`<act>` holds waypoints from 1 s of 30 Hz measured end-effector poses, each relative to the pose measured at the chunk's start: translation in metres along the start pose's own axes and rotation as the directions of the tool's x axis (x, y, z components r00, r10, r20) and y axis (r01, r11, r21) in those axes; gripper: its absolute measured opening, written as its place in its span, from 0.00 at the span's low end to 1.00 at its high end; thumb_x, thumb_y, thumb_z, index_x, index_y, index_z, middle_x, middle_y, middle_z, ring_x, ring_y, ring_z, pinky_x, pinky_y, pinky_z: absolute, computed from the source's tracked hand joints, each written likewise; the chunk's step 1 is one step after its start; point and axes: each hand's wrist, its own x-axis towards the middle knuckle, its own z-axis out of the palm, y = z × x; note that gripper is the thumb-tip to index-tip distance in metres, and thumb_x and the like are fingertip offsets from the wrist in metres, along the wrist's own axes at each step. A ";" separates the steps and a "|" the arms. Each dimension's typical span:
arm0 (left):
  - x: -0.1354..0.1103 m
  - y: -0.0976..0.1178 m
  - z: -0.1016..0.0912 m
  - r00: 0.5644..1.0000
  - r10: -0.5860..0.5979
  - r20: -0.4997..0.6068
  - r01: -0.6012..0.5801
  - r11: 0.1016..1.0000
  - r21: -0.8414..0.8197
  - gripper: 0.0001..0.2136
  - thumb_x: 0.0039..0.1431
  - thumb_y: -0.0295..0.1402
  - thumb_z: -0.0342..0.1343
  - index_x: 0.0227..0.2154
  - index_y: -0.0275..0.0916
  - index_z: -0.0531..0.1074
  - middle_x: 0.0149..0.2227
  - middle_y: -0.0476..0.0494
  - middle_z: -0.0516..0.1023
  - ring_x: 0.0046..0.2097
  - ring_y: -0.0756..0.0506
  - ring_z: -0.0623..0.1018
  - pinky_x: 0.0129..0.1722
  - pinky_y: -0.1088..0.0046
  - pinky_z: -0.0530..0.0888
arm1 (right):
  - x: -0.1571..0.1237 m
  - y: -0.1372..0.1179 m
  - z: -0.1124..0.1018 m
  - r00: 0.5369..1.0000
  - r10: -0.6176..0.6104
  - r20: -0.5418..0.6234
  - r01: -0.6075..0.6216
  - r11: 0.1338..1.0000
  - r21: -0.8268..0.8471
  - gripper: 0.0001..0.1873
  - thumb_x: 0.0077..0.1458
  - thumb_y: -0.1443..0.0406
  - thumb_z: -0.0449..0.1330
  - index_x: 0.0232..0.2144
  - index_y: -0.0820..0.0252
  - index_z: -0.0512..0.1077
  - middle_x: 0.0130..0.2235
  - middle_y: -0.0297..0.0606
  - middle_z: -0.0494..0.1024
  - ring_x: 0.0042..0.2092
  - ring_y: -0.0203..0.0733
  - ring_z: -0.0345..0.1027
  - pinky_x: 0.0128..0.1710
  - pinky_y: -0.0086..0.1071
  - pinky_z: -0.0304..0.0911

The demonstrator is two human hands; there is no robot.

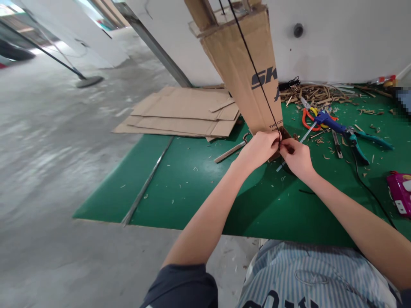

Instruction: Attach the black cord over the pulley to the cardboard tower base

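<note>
A tall cardboard structure (pixel 244 72) with dark printed letters stands on the green tabletop (pixel 192 171). Down its front runs a black cord (pixel 253 64), reaching my fingers near the base. My left hand (pixel 261 147) pinches the cord from the left side. Close against it, my right hand (pixel 297 156) has its thumb and fingers pressed together on the same cord. Both hands sit in front of the structure's lower end, and the exact spot of the grip is partly hidden. A clear glue stick (pixel 306 136) extends from the glue gun toward my right hand.
Flat cardboard sheets (pixel 189 105) lie at the back left. To the right are orange-handled scissors (pixel 310 119), a blue glue gun (pixel 332 124), teal-handled pliers (pixel 358 145), a cutter knife (pixel 337 144) and a magenta power strip (pixel 400 192). Cardboard scraps (pixel 321 94) pile along the wall.
</note>
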 end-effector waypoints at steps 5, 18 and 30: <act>0.001 0.000 -0.001 1.000 0.000 0.030 -0.001 0.999 0.032 0.08 0.63 0.24 0.52 0.36 0.37 0.76 0.36 0.39 0.82 0.38 0.42 0.81 0.38 0.68 0.74 | -0.001 0.000 -0.003 0.999 -0.020 0.045 0.022 0.999 -0.037 0.07 0.53 0.66 0.57 0.30 0.58 0.76 0.27 0.34 0.77 0.27 0.36 0.68 0.32 0.31 0.65; 0.001 -0.006 -0.002 0.967 0.222 0.124 -0.242 0.951 0.190 0.08 0.68 0.25 0.49 0.39 0.34 0.73 0.41 0.39 0.79 0.41 0.43 0.80 0.41 0.68 0.75 | -0.002 -0.004 -0.008 0.990 -0.005 0.139 0.012 0.999 -0.052 0.12 0.62 0.67 0.48 0.37 0.59 0.73 0.19 0.28 0.69 0.20 0.34 0.66 0.26 0.29 0.62; -0.002 -0.011 -0.002 0.982 0.182 0.045 -0.185 0.981 0.057 0.09 0.68 0.27 0.49 0.39 0.36 0.76 0.40 0.40 0.82 0.42 0.42 0.82 0.44 0.66 0.75 | 0.003 0.000 -0.016 0.966 -0.121 0.228 0.188 0.935 -0.301 0.14 0.64 0.69 0.49 0.39 0.61 0.76 0.21 0.32 0.73 0.25 0.37 0.71 0.36 0.33 0.67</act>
